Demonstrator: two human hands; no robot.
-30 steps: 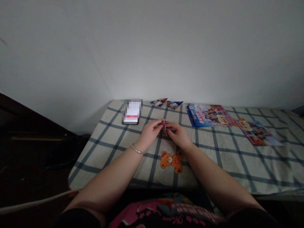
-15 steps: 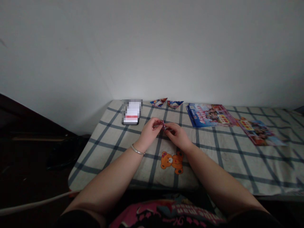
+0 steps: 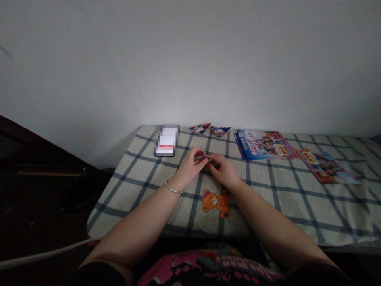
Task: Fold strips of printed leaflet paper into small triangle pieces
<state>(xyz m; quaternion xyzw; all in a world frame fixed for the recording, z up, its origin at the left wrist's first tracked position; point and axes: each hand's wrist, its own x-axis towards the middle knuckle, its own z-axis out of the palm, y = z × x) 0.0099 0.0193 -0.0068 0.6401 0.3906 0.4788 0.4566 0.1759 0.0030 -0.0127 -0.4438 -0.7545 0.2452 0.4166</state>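
Note:
Over the middle of the table, my left hand (image 3: 189,166) and my right hand (image 3: 224,169) meet at the fingertips. Between them they pinch a small folded piece of printed paper (image 3: 204,154), pinkish and dark; most of it is hidden by the fingers. Behind the hands, near the wall, stand two folded paper boats (image 3: 220,131) in blue, red and white print. A silver bangle (image 3: 173,188) circles my left wrist.
A phone (image 3: 165,141) with a blurred screen lies at the back left. Printed leaflets (image 3: 262,143) are stacked at the back right, with another leaflet (image 3: 327,165) beside them. A checked cloth (image 3: 139,198) with a printed bear (image 3: 216,203) covers the table, against a white wall (image 3: 190,59).
My left thumb has shifted up and right towards the right fingertips, and less of the folded paper shows. The view has moved very slightly; the other things lie as before.

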